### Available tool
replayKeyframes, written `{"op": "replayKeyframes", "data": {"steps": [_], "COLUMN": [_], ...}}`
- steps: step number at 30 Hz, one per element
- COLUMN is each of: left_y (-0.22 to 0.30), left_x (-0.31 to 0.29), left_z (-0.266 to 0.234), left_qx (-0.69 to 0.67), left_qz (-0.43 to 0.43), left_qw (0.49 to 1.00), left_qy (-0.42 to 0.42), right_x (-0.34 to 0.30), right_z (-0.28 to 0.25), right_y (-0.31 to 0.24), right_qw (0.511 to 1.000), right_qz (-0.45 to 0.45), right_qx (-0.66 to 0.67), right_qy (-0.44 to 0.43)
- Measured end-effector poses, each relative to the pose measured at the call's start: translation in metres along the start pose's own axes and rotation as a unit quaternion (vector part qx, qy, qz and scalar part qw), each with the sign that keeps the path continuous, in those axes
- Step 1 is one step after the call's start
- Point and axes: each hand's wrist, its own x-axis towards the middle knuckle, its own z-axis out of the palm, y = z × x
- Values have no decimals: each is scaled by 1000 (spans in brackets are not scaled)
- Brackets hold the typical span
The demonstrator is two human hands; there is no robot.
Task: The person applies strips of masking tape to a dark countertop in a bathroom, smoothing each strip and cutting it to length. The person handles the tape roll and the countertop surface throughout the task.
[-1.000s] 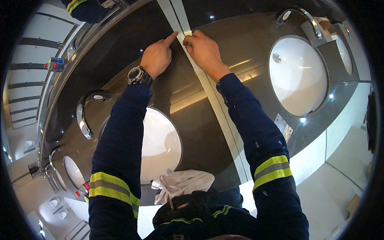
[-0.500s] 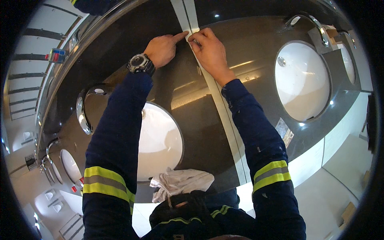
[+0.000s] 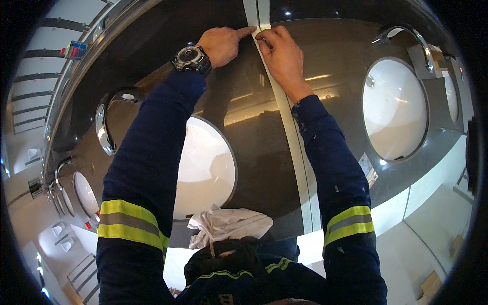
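Both hands have crept farther up the strip of tape since the earlier frames, and they now sit at the back edge of the dark worktop (image 3: 254, 152), where it meets the mirror. Stretched flat, the left hand (image 3: 221, 44) presses its index fingertip onto the pale tape (image 3: 292, 137), with a dark wristwatch (image 3: 191, 58) at its wrist. Just beside it, the right hand (image 3: 282, 58) curls over the same strip, its grip narrow, with fingertips pinched down on the tape's upper end. Pale tape runs in a long line from the hands down across the worktop toward the front edge (passing between two white round basins). One basin (image 3: 203, 168) lies partly under the left forearm, the other (image 3: 395, 109) well off to the right, below a chrome tap (image 3: 406, 35). A crumpled white cloth (image 3: 229, 223) lies at the front edge.
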Motion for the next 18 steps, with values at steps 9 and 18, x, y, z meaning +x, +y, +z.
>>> {"op": "replayKeyframes", "data": {"steps": [9, 18], "left_y": [5, 4], "left_x": [1, -2], "left_z": [-11, -13], "left_qx": [14, 18], "left_qz": [-40, -62], "left_qw": [997, 992], "left_qy": [-63, -104], "right_x": [-1, 0], "right_z": [3, 1], "right_y": [1, -1], "right_qw": [1000, 1000], "right_qz": [-19, -20], "right_qx": [-1, -19], "right_qy": [4, 1]}}
